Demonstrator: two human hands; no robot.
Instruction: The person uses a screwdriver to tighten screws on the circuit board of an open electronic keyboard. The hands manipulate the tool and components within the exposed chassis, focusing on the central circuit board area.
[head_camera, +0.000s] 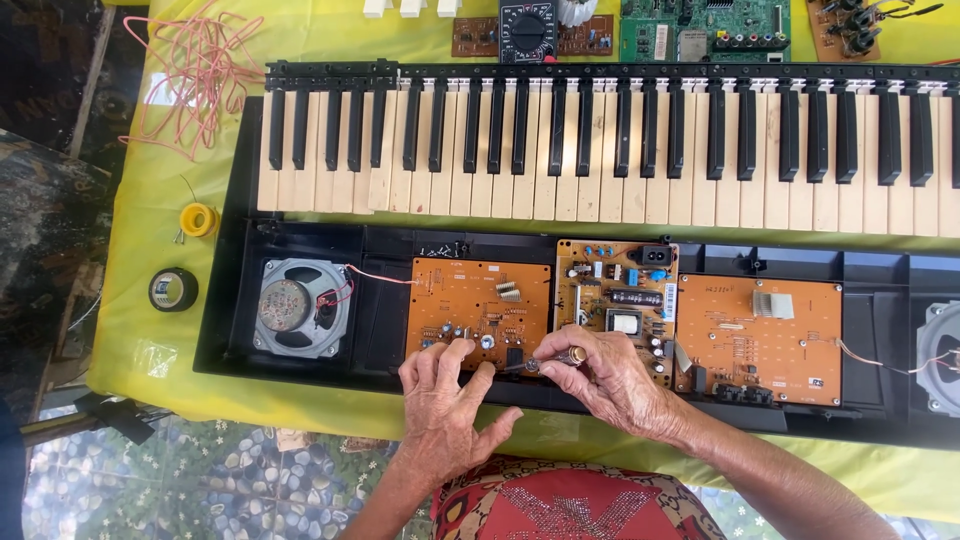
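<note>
An opened electronic keyboard (600, 150) lies on a yellow cloth, its black case (380, 270) showing orange circuit boards. My left hand (445, 400) rests fingers-spread on the near edge of the left circuit board (470, 300). My right hand (600, 375) pinches a small metal-tipped tool (560, 358), its tip pointing left at the lower right corner of that board. A middle board (615, 295) with a transformer sits just above my right hand.
A round speaker (300, 307) with red wires sits in the case's left end; another board (760, 335) lies to the right. Yellow solder reel (198, 219), black tape roll (173, 289), pink wire tangle (195, 75), a multimeter (527, 30) and loose boards lie on the cloth.
</note>
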